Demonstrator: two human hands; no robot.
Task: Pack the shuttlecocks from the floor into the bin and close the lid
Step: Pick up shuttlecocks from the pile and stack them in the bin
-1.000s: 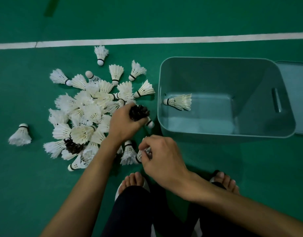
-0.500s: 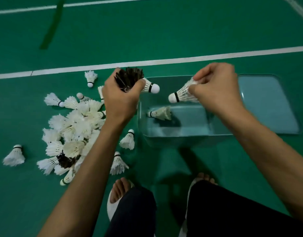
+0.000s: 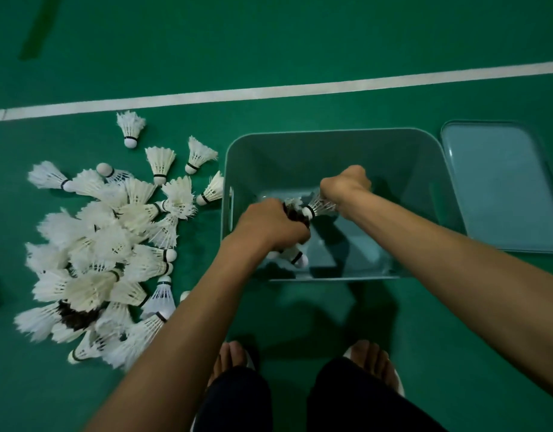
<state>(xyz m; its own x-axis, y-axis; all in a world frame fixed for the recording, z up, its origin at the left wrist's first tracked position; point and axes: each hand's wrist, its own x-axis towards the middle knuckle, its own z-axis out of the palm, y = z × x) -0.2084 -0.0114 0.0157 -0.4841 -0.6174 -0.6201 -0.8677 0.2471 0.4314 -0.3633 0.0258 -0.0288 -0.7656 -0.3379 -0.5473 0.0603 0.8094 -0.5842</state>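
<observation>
A pale teal bin (image 3: 331, 135) stands open on the green floor. Both my hands are lowered inside it. My left hand (image 3: 270, 226) is closed around a dark-feathered shuttlecock (image 3: 295, 213) together with white ones, one of whose corks pokes out below (image 3: 300, 259). My right hand (image 3: 344, 185) grips a white shuttlecock (image 3: 319, 207) by its feathers, cork pointing left. A large pile of white shuttlecocks (image 3: 106, 244) lies on the floor left of the bin, with another dark one (image 3: 77, 316) in it. The bin's lid (image 3: 503, 188) lies flat on the floor to the right.
A white court line (image 3: 269, 92) runs across the floor behind the bin. My two feet in sandals (image 3: 234, 353) stand just in front of the bin. A few stray shuttlecocks (image 3: 130, 127) lie apart near the line.
Both hands have gone down from above the bin's rim into the bin, still holding their shuttlecocks. The camera view has shifted, bringing the bin closer to centre.
</observation>
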